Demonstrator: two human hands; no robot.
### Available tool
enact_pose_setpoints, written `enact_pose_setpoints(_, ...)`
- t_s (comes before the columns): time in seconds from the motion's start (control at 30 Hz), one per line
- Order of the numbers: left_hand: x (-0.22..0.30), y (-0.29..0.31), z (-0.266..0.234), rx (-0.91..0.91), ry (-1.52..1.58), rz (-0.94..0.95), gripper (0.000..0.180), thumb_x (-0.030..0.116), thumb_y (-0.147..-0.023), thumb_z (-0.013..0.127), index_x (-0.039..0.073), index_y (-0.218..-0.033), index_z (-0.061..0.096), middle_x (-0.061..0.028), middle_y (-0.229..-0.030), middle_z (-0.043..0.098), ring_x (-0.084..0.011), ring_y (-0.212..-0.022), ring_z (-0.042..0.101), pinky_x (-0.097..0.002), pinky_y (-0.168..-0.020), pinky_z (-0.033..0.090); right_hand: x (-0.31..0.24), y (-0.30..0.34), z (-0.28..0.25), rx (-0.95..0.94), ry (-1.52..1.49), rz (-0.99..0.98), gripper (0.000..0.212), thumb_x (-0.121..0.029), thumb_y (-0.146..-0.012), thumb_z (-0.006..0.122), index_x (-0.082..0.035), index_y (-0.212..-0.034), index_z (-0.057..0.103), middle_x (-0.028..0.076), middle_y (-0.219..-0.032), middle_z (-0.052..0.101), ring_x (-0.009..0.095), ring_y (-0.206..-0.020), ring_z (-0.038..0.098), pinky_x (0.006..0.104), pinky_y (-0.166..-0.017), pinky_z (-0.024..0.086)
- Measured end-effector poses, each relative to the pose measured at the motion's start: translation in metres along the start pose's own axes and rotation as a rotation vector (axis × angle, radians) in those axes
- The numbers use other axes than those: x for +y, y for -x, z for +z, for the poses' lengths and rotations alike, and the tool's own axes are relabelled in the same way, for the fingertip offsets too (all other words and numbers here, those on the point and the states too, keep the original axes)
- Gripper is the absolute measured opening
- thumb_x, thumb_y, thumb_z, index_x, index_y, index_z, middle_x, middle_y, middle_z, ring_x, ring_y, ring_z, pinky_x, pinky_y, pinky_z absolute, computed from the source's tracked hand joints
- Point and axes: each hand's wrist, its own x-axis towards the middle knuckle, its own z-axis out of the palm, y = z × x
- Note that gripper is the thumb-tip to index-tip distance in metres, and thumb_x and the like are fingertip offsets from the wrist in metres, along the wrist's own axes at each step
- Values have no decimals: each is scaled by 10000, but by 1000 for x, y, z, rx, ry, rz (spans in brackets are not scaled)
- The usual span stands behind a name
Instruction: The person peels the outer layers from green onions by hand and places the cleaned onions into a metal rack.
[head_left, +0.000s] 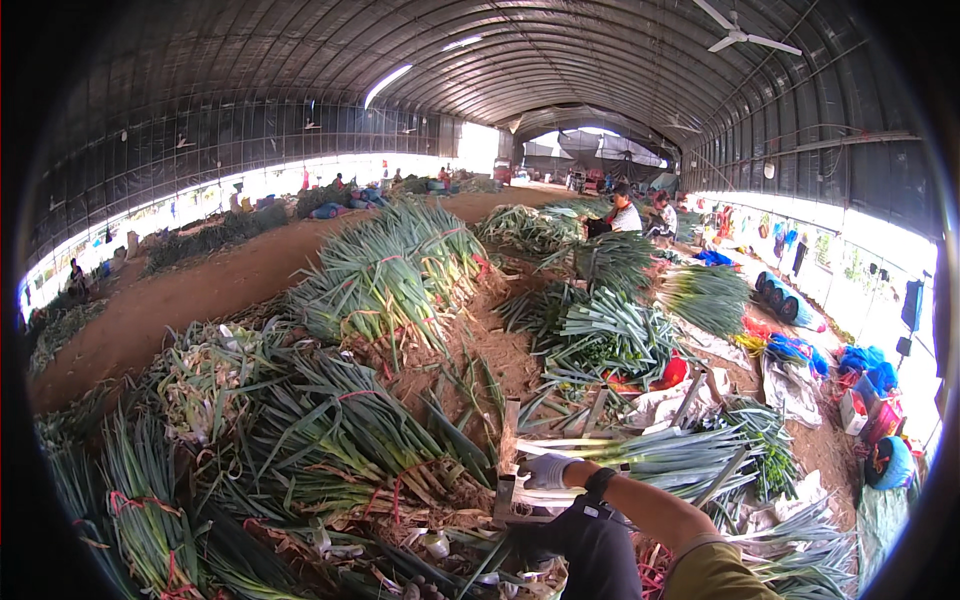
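Observation:
My right hand [550, 471], in a pale glove with a dark band at the wrist, reaches in from the lower right. Its fingers are together and bent at the wooden frame [507, 462], beside the white ends of several long green onions [640, 450] lying across that frame. What the fingers close on, if anything, is hidden. My left hand does not show. Left of the frame, a big bundle of green onions [350, 425] tied with red string lies with its roots toward me. Below my forearm is my dark-trousered leg [600, 555].
Another tied bundle [150, 510] lies at the near left, with a tall heap of bundles [390, 270] beyond. Loose green onions [615, 335] lie past the frame. Co-workers [625, 215] sit farther back. Blue bags [870, 370] line the right side; a dirt aisle [200, 300] runs left.

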Motion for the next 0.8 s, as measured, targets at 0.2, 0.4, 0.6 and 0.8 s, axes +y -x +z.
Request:
enact_pose_setpoints(0.2,-4,-17,-16,73,76,-68,171,269,-854,610,120,-938,603,-12,-781,628,-130,-689,590,-292,-620,485,13,16,1,-11,-777,412,345,-277,-809,600,-55,-1073,591,63,-823,642,145,-598,596,289,-548,503)
enact_pose_setpoints(0.4,-9,-12,-7,43,-103,30,162,261,-850,615,119,-929,610,-18,-792,633,-128,-668,577,-291,-606,485,10,20,23,-199,-1127,553,342,-310,-819,620,-39,-1028,596,78,-858,667,167,-614,632,291,-544,527)
enact_pose_setpoints(0.6,-15,-11,-4,49,-45,-32,154,252,-848,621,112,-913,624,-18,-790,633,-123,-680,579,-280,-607,484,-61,18,30,45,-1180,282,280,-289,-838,622,-37,-961,622,26,-768,632,111,-596,584,241,-545,501)
enact_pose_setpoints(0.8,-26,-1,24,-34,-51,50,169,244,-854,607,78,-886,618,-31,-777,625,-163,-687,574,-307,-624,477,-55,12,30,-30,-917,244,290,-308,-853,602,-60,-1001,631,27,-763,633,89,-578,567,234,-540,478)
